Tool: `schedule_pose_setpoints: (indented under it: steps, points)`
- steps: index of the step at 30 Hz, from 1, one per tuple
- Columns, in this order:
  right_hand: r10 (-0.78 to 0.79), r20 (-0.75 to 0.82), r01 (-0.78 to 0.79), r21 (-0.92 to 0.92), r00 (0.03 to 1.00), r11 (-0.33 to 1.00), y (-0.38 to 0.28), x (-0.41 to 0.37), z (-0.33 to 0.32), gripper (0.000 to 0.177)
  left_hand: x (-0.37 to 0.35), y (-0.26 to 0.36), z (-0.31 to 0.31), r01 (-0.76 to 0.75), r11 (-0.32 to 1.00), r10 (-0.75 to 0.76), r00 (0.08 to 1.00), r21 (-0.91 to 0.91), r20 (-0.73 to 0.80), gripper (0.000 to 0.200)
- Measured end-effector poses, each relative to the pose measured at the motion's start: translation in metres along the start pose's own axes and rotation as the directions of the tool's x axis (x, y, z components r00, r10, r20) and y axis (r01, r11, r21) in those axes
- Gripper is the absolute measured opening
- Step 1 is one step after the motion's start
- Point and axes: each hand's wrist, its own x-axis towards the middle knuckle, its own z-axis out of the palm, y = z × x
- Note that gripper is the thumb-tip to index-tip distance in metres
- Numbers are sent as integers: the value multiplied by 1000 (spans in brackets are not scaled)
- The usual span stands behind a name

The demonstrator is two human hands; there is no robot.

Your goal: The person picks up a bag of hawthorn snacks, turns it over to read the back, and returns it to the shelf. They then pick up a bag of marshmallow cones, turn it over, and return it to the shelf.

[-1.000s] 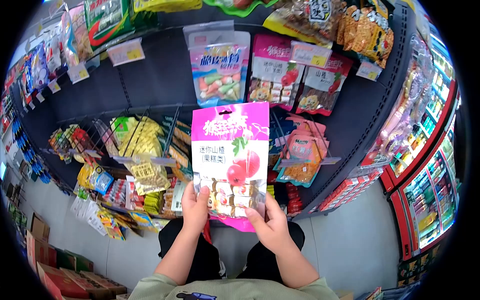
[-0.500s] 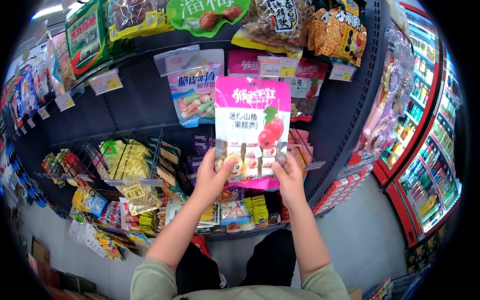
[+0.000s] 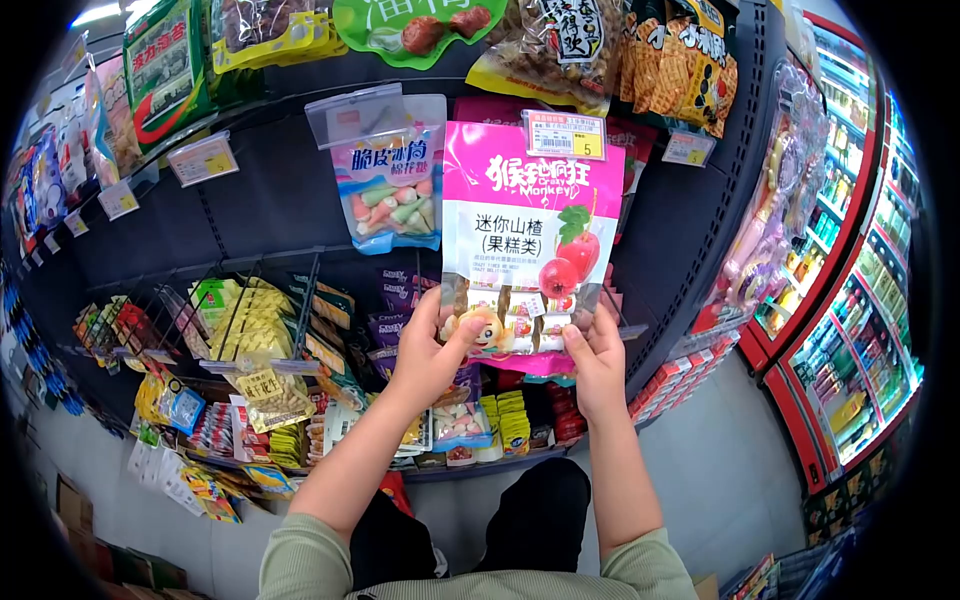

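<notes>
A pink and white bag of mini hawthorn snacks [image 3: 505, 262], printed with red fruit and a cartoon face, faces me upright before the shelf. My left hand [image 3: 430, 350] is closed on its lower left side, thumb in front. At the lower right side, my right hand [image 3: 598, 360] grips it the same way. The fingers behind the bag are hidden. A price tag [image 3: 565, 136] overlaps the bag's top edge. To its left hangs a blue and white marshmallow bag [image 3: 390, 180]. Another pink bag is mostly covered behind the held one.
Snack bags hang along the upper row, among them a green bag [image 3: 415, 28] and an orange cracker bag [image 3: 690, 70]. Below are wire racks with yellow packets [image 3: 260, 320] and a low shelf of small packs [image 3: 515, 420]. Red-framed drink fridges [image 3: 850, 290] stand at the right.
Both hands have moved the hawthorn bag up and slightly right, toward the shelf's price tag. Its top edge now reaches behind the tag. The grip of both hands is unchanged.
</notes>
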Motion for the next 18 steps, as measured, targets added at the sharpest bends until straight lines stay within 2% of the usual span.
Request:
schedule_pose_setpoints:
  steps: [11, 14, 18]
  points:
    - [-69, -16, 69, -5, 998, 998, -1, 1, 0, 35, 3, -1, 1, -80, 995, 81, 997, 65, -16, 37]
    - [-57, 11, 57, 1, 998, 998, 0, 5, -2, 35, 3, 3, 3, -26, 999, 27, 999, 43, -23, 37]
    - [-50, -17, 50, 13, 999, 999, 0, 5, 0, 36, 4, 5, 4, -30, 999, 31, 999, 32, -32, 36]
